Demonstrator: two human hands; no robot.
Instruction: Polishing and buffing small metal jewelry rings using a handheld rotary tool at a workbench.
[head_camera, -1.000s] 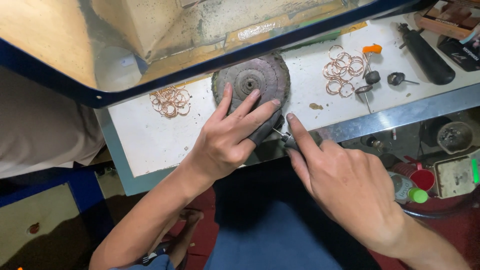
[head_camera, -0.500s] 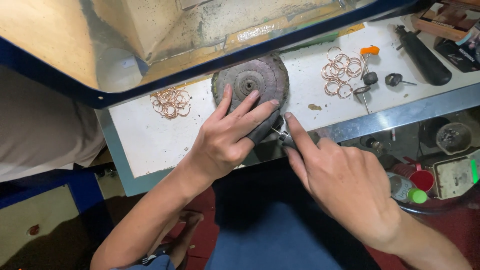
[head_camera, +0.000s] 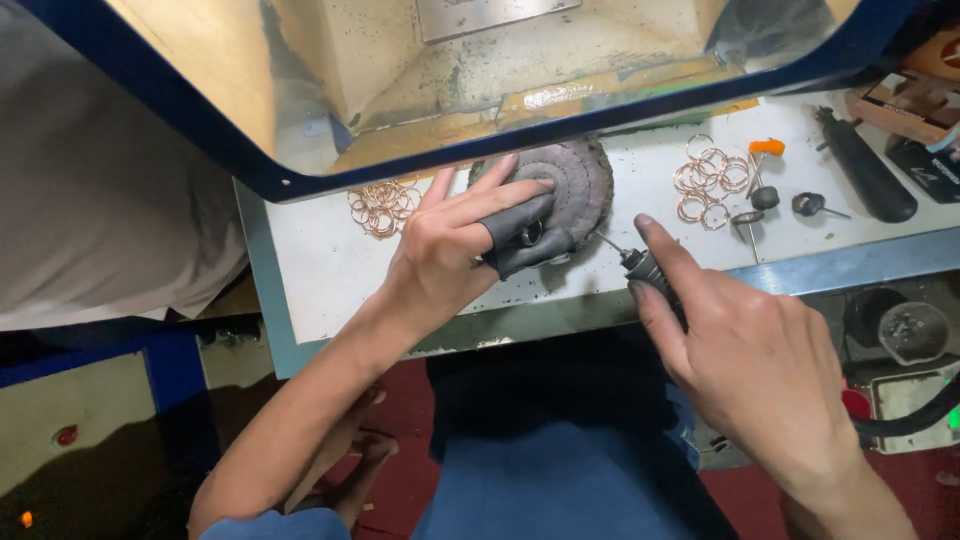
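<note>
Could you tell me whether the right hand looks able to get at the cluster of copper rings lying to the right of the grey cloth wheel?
Probably yes: the copper rings lie in the open on the white benchtop, just beyond the right hand, with nothing between. That hand holds a rotary tool, though, so its fingers are taken.

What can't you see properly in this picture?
All in the head view:
- Tool tip: the thin bit of the tool in the right hand disappears behind the left hand.
- Small ring: mostly covered by dark finger covers.
- Grey round pad: top hidden by the blue frame.
- Black handle: details too small.
</note>
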